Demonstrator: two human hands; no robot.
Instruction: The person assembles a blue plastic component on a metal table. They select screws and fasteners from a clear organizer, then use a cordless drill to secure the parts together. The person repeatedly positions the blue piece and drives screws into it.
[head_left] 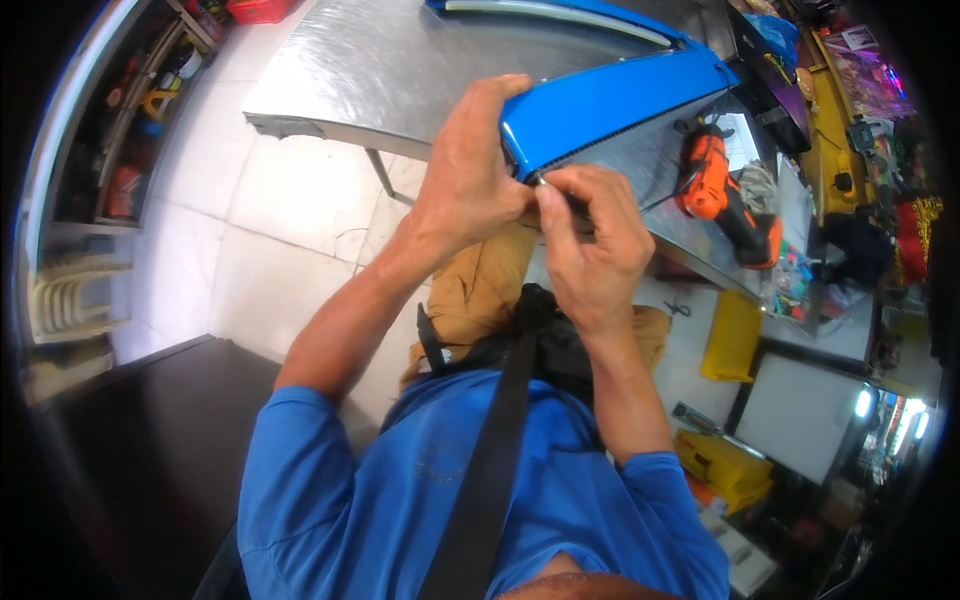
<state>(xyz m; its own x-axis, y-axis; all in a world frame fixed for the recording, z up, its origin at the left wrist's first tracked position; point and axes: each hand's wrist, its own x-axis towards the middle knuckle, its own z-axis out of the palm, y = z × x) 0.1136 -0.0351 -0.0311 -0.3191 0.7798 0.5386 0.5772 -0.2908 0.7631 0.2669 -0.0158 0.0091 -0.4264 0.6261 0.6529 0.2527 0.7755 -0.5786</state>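
A long blue casing (620,105) lies tilted over the near edge of the metal table, its narrow end toward me. My left hand (465,165) is closed around that end, with fingers on top and the thumb below. At the lower corner of the casing, my right hand (600,235) pinches a small shiny metal piece (541,181) between thumb and forefinger. The piece touches or nearly touches the casing; its exact kind is too small to tell. Beyond, a second blue part (575,12) with a pale strip rests on the table.
An orange and black cordless drill (708,185) lies on the metal table (360,60) at the right. Tools and packages crowd the far right. Yellow cases (732,335) stand below the table. To the left are a dark flat surface (150,430) and pale stacked chairs (75,300).
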